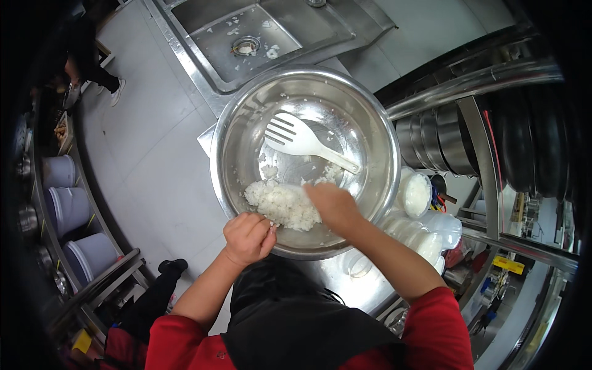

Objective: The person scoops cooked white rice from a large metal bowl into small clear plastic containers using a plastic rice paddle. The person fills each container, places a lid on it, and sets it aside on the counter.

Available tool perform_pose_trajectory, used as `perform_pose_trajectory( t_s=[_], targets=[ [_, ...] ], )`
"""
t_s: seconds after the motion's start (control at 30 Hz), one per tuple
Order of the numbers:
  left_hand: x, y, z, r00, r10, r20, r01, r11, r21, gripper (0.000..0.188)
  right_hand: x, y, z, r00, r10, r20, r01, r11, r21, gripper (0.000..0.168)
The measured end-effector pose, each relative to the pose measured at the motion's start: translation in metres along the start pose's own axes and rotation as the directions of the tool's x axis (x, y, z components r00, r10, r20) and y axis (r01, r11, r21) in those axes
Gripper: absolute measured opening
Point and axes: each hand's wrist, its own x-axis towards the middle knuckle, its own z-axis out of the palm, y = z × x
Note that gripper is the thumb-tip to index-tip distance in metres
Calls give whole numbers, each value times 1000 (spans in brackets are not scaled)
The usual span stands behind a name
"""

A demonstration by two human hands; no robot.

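Observation:
A large round stainless-steel basin [391, 152] stands before me. Cooked white rice [282, 203] is heaped against its near side, with loose grains scattered on the walls. A white slotted spatula [296, 136] lies in it, handle towards the right wall. My left hand [249, 237] is curled over the near-left rim, a few grains stuck by the thumb. Motion blurs my right hand [335, 206], which is inside the basin at the right edge of the rice. A pale blurred shape shows at its fingers; I cannot tell whether that is a utensil or rice.
Beyond the basin is a steel sink [222, 76] with rice scraps around its drain. Rice-filled plastic tubs [417, 195] and clear containers [439, 226] stand at right, near steel pots [434, 138]. White buckets [69, 208] line the left shelf. Another person [88, 60] is upper left.

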Motion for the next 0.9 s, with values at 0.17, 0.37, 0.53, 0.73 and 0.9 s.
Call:
perform_pose_trajectory(
  t_s=[0.17,0.37,0.53,0.73,0.9],
  targets=[
    [0,2,2,999,2,-33,-3,1000,-15,14,3,33,5,989,137,-58,-140,989,-54,30],
    [-4,0,1,999,-20,-29,20,1000,-8,14,19,9,-4,991,69,-111,-70,998,-7,29],
    [-1,2,0,1000,-5,-25,5,1000,0,13,71,-19,14,993,44,-107,-41,999,30,26],
    [-4,-1,3,998,6,-64,-6,1000,-10,13,7,0,-11,1000,1,21,-3,997,81,32],
    [-4,2,5,998,9,-64,-10,1000,-8,13,-8,48,-27,919,370,132,-322,902,-289,15]
  ],
)
